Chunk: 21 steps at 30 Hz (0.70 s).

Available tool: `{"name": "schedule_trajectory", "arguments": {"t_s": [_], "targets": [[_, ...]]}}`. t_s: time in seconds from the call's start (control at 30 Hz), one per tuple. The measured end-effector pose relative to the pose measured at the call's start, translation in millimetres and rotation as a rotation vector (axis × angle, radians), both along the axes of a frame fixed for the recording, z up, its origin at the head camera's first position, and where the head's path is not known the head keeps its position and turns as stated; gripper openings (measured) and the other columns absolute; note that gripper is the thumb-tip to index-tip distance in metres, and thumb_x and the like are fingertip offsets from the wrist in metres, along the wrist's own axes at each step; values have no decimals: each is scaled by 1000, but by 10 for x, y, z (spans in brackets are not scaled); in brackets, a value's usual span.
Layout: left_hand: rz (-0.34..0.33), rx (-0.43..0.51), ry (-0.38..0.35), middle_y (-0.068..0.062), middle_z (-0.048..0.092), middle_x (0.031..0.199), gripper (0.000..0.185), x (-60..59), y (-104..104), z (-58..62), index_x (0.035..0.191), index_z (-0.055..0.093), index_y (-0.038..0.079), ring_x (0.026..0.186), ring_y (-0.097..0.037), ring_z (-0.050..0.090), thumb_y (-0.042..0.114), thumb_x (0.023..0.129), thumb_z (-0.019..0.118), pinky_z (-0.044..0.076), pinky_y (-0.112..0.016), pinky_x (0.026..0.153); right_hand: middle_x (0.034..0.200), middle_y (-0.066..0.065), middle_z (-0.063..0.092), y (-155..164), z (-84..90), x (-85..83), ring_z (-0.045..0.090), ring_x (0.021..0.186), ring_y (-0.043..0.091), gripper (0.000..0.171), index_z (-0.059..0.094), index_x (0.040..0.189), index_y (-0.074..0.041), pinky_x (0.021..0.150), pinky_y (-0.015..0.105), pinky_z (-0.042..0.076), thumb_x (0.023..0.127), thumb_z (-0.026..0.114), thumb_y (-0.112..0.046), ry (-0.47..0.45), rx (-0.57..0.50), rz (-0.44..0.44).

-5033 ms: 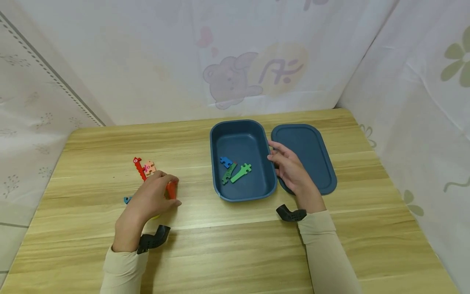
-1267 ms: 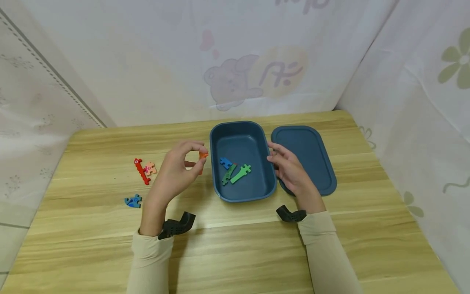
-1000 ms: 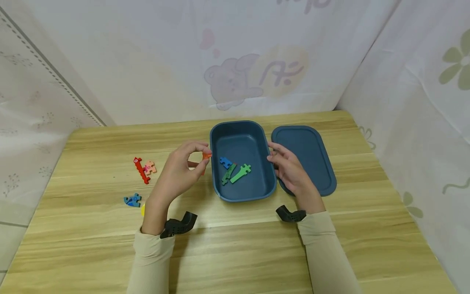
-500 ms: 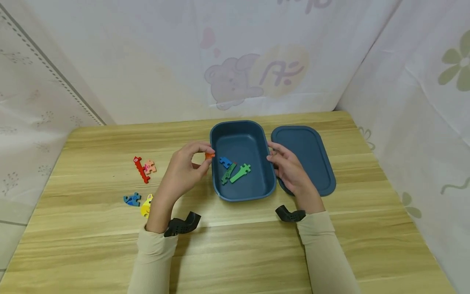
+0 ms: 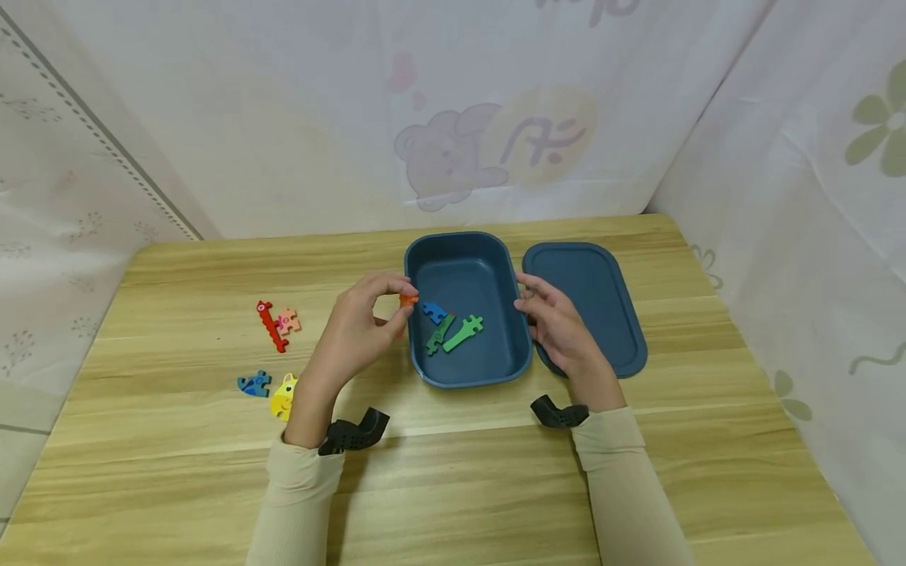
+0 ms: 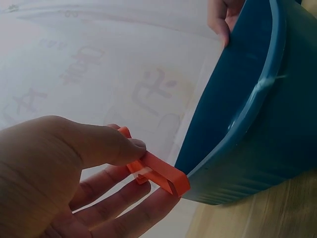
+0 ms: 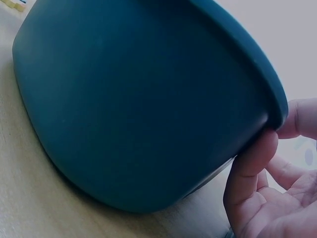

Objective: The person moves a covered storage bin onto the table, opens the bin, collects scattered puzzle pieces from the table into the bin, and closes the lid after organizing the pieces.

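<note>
My left hand [image 5: 357,330] pinches an orange puzzle piece [image 6: 163,173] between thumb and fingers, at the left rim of the blue box [image 5: 481,365]. Two green puzzle pieces, one light [image 5: 465,333] and one dark [image 5: 439,338], lie inside the box with a blue piece [image 5: 434,312]. At the opposite side, my right hand [image 5: 562,330] grips the box's right rim; the right wrist view shows its fingers [image 7: 255,153] against the outer wall, just under the lip.
Left on the wooden table [image 5: 453,487] lie a red piece [image 5: 271,326], a pink piece [image 5: 288,321], a blue piece [image 5: 255,384] and a yellow piece [image 5: 283,397], partly behind my left wrist. The blue lid [image 5: 594,306] lies right of the box, partly under my right hand.
My left hand has carried the orange puzzle piece rightward from the left group of pieces to the box's rim, uncovering the yellow and blue pieces. My right hand stays at the box.
</note>
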<state>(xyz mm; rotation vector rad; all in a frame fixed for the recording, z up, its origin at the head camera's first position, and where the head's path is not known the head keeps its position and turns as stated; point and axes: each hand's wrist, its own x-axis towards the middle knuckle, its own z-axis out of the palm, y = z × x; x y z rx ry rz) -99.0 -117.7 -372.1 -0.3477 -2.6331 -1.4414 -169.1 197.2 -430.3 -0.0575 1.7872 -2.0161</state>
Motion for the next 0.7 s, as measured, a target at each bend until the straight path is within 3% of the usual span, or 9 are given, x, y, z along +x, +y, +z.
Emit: {"name": "schedule_trajectory", "arguments": {"t_s": [0.27,0.7], "targets": [[-11,-16,34,-7,72,128,15,-8,32,-1,111,75,9,126,-23,66,4,96,75,65,-28,69,116,-5,57,10,-9,3,61,90,5,63,27,168,-10,72,20,56,109,50,-9,0,-9,-1],[-24,-22,25,-6,70,130,17,-5,35,-22,113,76,9,125,-23,65,5,97,75,66,-31,71,115,-6,55,8,-14,6,58,89,3,62,26,168,-10,70,19,53,110,49,-10,6,4,2]]}}
